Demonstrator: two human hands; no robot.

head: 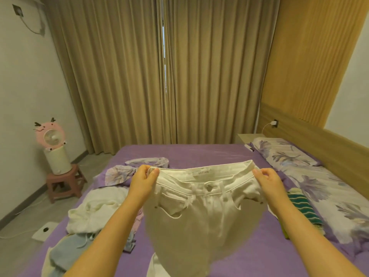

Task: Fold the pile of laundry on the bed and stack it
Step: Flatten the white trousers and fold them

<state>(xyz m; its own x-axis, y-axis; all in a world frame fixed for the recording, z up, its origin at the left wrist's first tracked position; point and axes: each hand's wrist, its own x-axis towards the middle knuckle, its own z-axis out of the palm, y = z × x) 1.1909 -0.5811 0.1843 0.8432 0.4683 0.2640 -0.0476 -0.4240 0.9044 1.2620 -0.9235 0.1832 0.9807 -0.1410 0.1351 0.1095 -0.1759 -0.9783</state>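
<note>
Head view: I have both hands up in front of me, each pinching one end of the waistband of the white jeans (201,212). My left hand (142,181) has its thumb laid over the front of the band and its fingers curled behind the left corner; my right hand (268,181) grips the right corner the same way, thumb on the near face and fingers tucked behind. The band is pulled fairly taut between the two grips, front side towards me, with the button and both front pockets showing. The jeans hang down from there over the purple bed (249,252), the legs blurred near the bottom edge, so I cannot tell where they end. Both forearms reach in from the near corners, angled inward, wrists roughly level.

On the left of the bed lies the unfolded pile: a cream garment (93,210), a pale blue garment (65,250) nearer me, and a lilac floral piece (127,170) farther back. On the right, just beside the floral pillow (287,154), sits a green striped garment (303,206). A pink fan (51,135) stands on a stool (63,182) by the left wall
</note>
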